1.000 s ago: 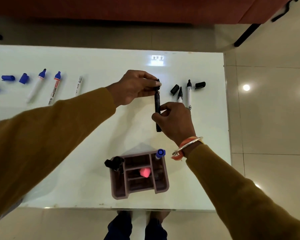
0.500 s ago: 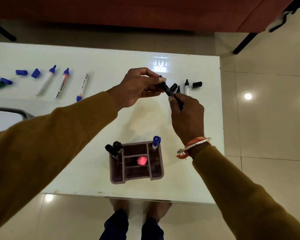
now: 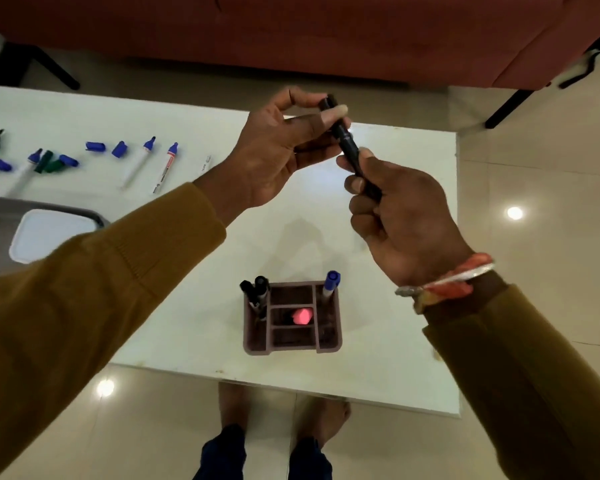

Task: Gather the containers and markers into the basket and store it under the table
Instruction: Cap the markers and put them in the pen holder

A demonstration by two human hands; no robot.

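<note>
A black marker (image 3: 347, 142) is held in the air above the white table (image 3: 194, 258) by both hands. My left hand (image 3: 284, 150) pinches its capped upper end; my right hand (image 3: 402, 220) grips its lower barrel. Below them stands a brown compartment basket (image 3: 257, 341) holding two black markers (image 3: 255, 294), a blue-capped marker (image 3: 330, 284) and a pink object (image 3: 302, 316). At the table's left lie blue-capped white markers (image 3: 137, 161), loose blue caps (image 3: 96, 146) and green markers (image 3: 49, 162).
A white-lidded container (image 3: 49, 233) sits in a grey tray at the left edge, partly behind my left sleeve. A red sofa (image 3: 326, 36) runs along the far side. My feet (image 3: 284, 417) stand on tiled floor at the table's near edge.
Both hands have lifted the black marker up off the table and toward the camera. The view has shifted, and my hands now hide the black markers and caps at the table's right.
</note>
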